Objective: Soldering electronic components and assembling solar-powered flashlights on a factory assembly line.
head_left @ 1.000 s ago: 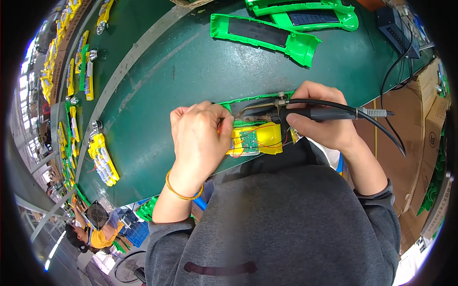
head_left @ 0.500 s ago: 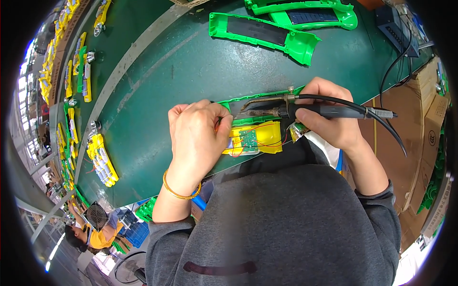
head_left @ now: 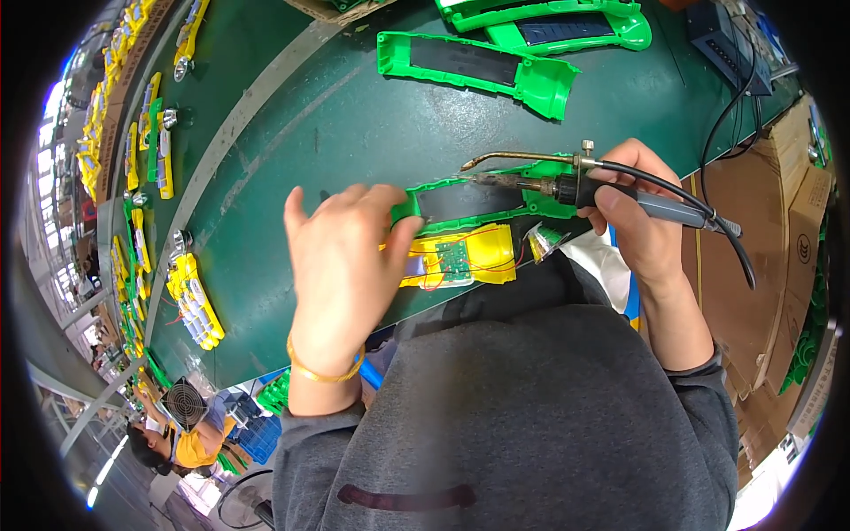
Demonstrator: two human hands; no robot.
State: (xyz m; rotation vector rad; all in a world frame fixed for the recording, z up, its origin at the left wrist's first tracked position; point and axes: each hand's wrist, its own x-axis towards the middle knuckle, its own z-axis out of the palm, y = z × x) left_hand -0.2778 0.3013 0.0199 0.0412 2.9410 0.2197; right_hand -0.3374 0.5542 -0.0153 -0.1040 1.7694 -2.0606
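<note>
A soldering iron with a thin curved solder-feed tube is gripped in my right hand. Its tip points left, above an open green plastic shell with a dark panel inside. At the left end of that shell is my left hand, thumb and fingers apart, and I see nothing held in it. Just nearer to me lies a yellow holder carrying a small green circuit board with red and black wires. The left end of the holder is partly hidden by my left hand. A small reflector-like piece lies to its right.
More green shells lie at the far side of the green table. A blue control box with cables stands far right, above cardboard. Yellow battery holders line the left. A person in yellow works beyond a fan.
My left hand has shifted left and its fingers have spread from a pinch. My right hand has drawn the soldering iron right, clear of the shell's left end.
</note>
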